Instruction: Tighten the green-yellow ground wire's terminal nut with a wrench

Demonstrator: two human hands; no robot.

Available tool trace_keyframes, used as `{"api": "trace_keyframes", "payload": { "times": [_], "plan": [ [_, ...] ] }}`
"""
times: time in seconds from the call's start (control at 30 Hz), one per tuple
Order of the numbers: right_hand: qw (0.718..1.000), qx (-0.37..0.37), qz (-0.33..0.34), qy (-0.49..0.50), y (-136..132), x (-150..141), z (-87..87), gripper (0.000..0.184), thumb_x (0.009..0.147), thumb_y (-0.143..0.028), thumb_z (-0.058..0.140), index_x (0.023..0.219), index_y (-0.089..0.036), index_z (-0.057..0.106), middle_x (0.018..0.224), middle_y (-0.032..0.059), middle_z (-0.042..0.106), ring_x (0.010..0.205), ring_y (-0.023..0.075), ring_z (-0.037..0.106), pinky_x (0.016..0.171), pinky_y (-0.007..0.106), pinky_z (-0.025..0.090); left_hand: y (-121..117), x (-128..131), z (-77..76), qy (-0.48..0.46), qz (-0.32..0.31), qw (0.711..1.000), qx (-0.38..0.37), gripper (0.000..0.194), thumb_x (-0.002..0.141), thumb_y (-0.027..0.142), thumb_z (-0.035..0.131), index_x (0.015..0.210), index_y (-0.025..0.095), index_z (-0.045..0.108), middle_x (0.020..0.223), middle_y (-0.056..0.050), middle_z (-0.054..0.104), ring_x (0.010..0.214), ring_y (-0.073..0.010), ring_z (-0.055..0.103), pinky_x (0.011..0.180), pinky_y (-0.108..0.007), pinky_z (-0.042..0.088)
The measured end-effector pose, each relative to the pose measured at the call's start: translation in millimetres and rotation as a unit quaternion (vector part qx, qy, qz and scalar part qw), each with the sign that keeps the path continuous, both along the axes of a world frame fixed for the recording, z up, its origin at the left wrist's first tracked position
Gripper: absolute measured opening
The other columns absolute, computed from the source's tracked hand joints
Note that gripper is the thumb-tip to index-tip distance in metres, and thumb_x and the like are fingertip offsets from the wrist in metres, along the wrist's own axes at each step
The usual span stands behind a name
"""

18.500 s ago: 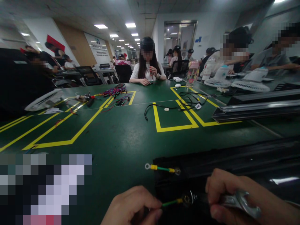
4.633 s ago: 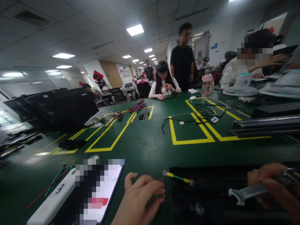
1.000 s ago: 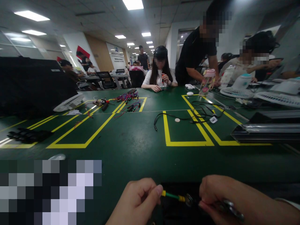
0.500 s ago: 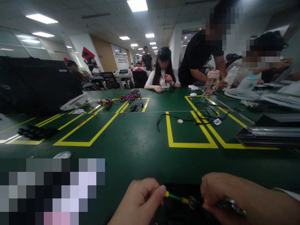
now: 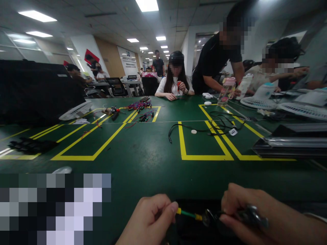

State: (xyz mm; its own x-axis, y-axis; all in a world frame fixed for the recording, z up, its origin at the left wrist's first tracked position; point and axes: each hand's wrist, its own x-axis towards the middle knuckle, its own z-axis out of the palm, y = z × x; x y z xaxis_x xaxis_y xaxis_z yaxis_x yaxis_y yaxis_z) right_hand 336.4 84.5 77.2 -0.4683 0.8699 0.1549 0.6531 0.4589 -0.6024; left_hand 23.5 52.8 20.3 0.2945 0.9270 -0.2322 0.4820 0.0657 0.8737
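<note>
"What's in hand at the moment?"

"The left hand (image 5: 148, 221) has its fingers (image 5: 172, 206) clenched on a green wire with yellow crimp sleeves (image 5: 188, 214), near the tabletop's (image 5: 143, 180) front edge."

"And the right hand (image 5: 246, 211)?"

"Its fingers (image 5: 230, 200) grip a chrome open-end spanner (image 5: 251, 216), just beside the wire's metal ring end (image 5: 206, 217), over a black metal profile (image 5: 196, 205)."

Bare left hand (image 5: 148, 220), bare right hand (image 5: 245, 207), pale cuff (image 5: 313, 216)

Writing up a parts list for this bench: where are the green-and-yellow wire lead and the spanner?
Green-and-yellow wire lead (image 5: 187, 214): head view, point on its green middle section.
Spanner (image 5: 252, 214): head view, point on its metal head.
</note>
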Motion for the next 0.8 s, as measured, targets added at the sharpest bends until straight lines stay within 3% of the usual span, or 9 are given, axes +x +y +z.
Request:
{"api": "trace_keyframes", "payload": {
  "times": [0.17,0.43,0.5,0.63,0.7,0.8],
  "plan": [
    [1.0,-0.003,-0.025,0.005,-6.8,-27.2,8.0,0.032,0.111,-0.054,0.102,0.099,-0.033,0.082,0.07,-0.0058,0.072,0.067,0.0218,0.071,0.059,0.025,0.052,-0.1,0.4,-0.6,-0.004,0.008,1.0,0.014,0.046,0.119,0.049,0.065,0.078,0.03,0.064,0.07,0.007,0.052,0.071,-0.023,0.052,0.066,-0.035,0.037],
    [0.998,-0.049,-0.004,-0.048,-30.2,1.6,-30.4,0.023,0.103,-0.026,0.09,0.085,-0.031,0.076,0.076,-0.0031,0.086,0.061,0.0189,0.077,0.059,0.022,0.057,-0.1,1.3,2.4,-0.008,-0.005,1.0,0.002,0.043,0.12,0.048,0.062,0.081,0.031,0.065,0.069,0.008,0.051,0.069,-0.023,0.051,0.065,-0.035,0.036],
    [0.998,-0.042,-0.005,-0.036,-26.7,-0.4,-27.4,0.022,0.106,-0.032,0.093,0.089,-0.032,0.078,0.076,-0.0034,0.085,0.064,0.0204,0.077,0.059,0.023,0.057,-0.3,1.4,3.7,-0.006,-0.007,1.0,0.002,0.042,0.119,0.048,0.061,0.081,0.031,0.065,0.069,0.008,0.052,0.069,-0.0233,0.052,0.065,-0.036,0.037],
    [1.0,-0.022,0.003,-0.014,-11.4,-22.0,-4.9,0.028,0.11,-0.054,0.099,0.099,-0.034,0.082,0.075,-0.0038,0.078,0.071,0.024,0.075,0.063,0.026,0.058,0.4,1.4,5.5,0.002,-0.011,1.0,0.0,0.042,0.119,0.048,0.058,0.081,0.031,0.064,0.071,0.006,0.053,0.07,-0.0239,0.054,0.065,-0.036,0.037],
    [1.0,-0.021,0.014,-0.016,-5.9,-27.0,2.4,0.029,0.111,-0.056,0.098,0.101,-0.034,0.082,0.077,-0.0032,0.078,0.073,0.0246,0.076,0.064,0.028,0.059,1.1,1.1,5.3,0.002,-0.014,1.0,-0.003,0.043,0.12,0.049,0.057,0.081,0.031,0.064,0.071,0.007,0.053,0.07,-0.0234,0.053,0.064,-0.036,0.038],
    [0.999,-0.031,0.039,-0.02,-4.5,-16.1,-1.2,0.028,0.111,-0.054,0.098,0.101,-0.034,0.081,0.08,-0.0027,0.08,0.074,0.0247,0.077,0.067,0.028,0.061,1.7,0.5,3.5,0.001,-0.019,1.0,-0.005,0.043,0.12,0.049,0.057,0.082,0.031,0.063,0.07,0.007,0.052,0.069,-0.023,0.053,0.065,-0.036,0.038]
  ]
}}
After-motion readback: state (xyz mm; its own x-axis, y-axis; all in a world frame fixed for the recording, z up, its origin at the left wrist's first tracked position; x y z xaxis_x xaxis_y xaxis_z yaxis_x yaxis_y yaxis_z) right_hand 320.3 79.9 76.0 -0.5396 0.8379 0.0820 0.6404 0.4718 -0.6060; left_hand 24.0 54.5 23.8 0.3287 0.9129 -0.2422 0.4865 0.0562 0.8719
